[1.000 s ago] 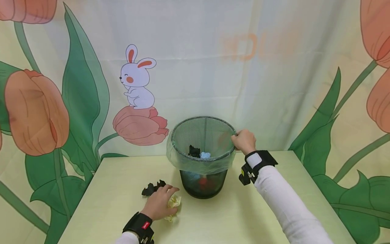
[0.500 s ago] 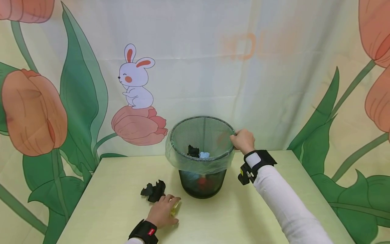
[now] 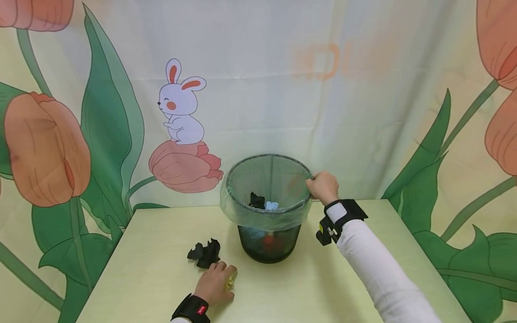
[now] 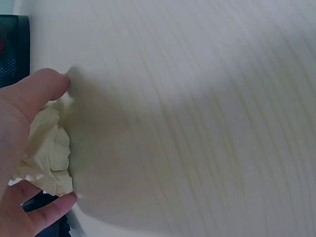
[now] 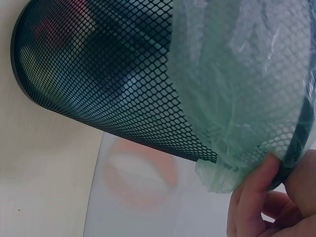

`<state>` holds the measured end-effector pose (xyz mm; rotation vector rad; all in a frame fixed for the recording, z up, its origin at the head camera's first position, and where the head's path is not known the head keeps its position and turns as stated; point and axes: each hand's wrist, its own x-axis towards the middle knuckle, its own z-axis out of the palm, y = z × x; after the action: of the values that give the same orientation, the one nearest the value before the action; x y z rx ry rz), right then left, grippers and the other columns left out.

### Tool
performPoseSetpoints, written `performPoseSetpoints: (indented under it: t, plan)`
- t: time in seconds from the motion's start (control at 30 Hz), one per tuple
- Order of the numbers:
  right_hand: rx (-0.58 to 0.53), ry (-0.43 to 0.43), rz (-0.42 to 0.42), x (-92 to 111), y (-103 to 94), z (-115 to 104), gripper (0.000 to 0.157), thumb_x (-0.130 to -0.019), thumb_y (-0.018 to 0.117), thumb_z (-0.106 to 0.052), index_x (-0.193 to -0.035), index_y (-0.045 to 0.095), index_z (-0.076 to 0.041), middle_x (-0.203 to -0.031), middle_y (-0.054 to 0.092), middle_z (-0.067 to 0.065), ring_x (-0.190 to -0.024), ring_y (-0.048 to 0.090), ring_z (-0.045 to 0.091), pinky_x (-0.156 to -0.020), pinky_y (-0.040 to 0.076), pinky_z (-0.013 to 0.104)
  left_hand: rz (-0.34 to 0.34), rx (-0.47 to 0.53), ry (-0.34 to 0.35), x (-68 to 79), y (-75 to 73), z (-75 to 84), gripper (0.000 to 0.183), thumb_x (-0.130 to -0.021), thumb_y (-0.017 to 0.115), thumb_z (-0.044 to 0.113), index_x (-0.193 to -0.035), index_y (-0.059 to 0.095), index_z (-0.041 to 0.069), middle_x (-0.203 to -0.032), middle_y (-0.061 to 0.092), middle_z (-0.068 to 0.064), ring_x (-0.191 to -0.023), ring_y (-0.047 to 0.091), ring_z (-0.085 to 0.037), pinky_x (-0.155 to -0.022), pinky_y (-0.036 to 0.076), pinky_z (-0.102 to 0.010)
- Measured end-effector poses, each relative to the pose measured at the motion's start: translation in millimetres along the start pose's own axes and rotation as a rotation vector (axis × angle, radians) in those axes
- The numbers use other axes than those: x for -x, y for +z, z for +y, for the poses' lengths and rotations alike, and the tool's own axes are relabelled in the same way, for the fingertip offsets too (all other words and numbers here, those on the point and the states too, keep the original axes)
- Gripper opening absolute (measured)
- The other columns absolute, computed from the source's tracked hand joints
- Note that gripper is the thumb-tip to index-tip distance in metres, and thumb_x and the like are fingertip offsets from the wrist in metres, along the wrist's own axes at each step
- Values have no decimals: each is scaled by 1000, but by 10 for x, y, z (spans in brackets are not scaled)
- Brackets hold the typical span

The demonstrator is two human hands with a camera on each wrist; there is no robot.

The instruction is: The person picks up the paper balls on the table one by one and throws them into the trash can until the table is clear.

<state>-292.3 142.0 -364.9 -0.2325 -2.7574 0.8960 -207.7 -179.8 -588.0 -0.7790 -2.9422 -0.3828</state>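
Observation:
My left hand (image 3: 214, 285) is low over the table, thumb and fingers curled around a crumpled ball of pale yellow paper (image 4: 47, 153). The hand covers most of that ball in the head view. Just beyond the knuckles lies crumpled black paper (image 3: 207, 255). A black mesh wastebasket (image 3: 269, 249) stands upright at the middle, with a thin green bag (image 3: 266, 220) folded over its rim. At the rim's right side my right hand (image 3: 325, 186) grips the edge, pinching bag and rim together.
Inside the basket, a black crumpled piece (image 3: 256, 200) and a light blue one (image 3: 271, 205) show, and something red glows through the mesh. A printed curtain (image 3: 258, 89) hangs behind the pale table (image 3: 153, 251).
My left hand has moved slightly toward the near edge, and its fingers have drawn in around the yellow paper, uncovering more of the black paper. My right hand stays at the rim.

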Motion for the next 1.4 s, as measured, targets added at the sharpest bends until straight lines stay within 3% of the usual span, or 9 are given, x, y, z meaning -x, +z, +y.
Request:
performPoseSetpoints:
  t: [0.33,0.57,0.8,1.2,1.4]
  plan:
    - [-1,6,-8,14,-29,-27,43,-80,49,-8,-42,31,-17,-37,43,-4,-37,49,9,-36,27,20,7,-33,-8,5,22,36,30,-58,78,18,-82,61,22,-78,49,1,-73,48,-18,-50,41,-31]
    - [0,4,3,20,-25,-39,43,-78,50,-8,-40,33,-17,-36,45,-5,-36,51,9,-35,29,20,-29,-54,-20,-10,29,69,23,-62,78,16,-79,64,20,-72,52,4,-65,49,-15,-47,39,-28]
    - [-8,0,2,22,-22,-35,44,-79,50,-8,-40,33,-17,-36,43,-6,-36,50,9,-35,28,20,19,-63,-7,-8,3,58,13,-68,74,17,-75,63,20,-67,51,6,-59,48,-11,-43,36,-25]
    - [-7,7,9,12,-23,-29,44,-79,50,-9,-40,32,-18,-35,40,-7,-35,49,8,-35,30,20,73,-109,36,-115,-257,-10,19,-62,74,11,-70,59,20,-65,49,7,-57,46,-11,-43,36,-23]
    - [-5,5,14,13,-23,-35,44,-78,50,-9,-39,31,-18,-34,39,-8,-35,50,9,-35,29,20,113,-139,57,-173,-463,-56,19,-64,72,12,-69,57,22,-66,48,8,-57,47,-10,-41,36,-24]
